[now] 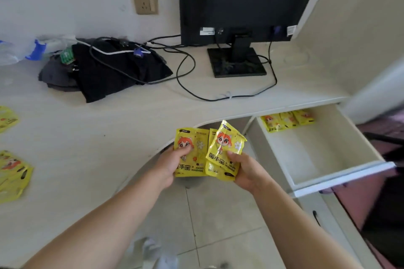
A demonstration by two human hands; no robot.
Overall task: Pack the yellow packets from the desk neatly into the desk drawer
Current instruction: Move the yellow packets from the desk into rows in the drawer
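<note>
My left hand (169, 166) grips one yellow hand-warmer packet (197, 159) by its left edge. My right hand (246, 170) holds a small fan of yellow packets (226, 144), thumb on the top one. Both bundles overlap in front of the desk's curved edge, above the floor. The white desk drawer (341, 178) stands pulled open at the right. A row of yellow packets (287, 120) lies along its back wall. More yellow packets lie on the desk at the left edge, one (6, 117) further back and a loose pile (13, 174) nearer.
A black monitor (240, 2) on its stand sits at the back of the white desk (87, 142), with cables trailing across. Dark clothes (105, 70) and plastic bags (21, 50) lie at the back left. A cabinet panel (354, 28) rises on the right. Crumpled paper (150, 249) lies on the tiled floor.
</note>
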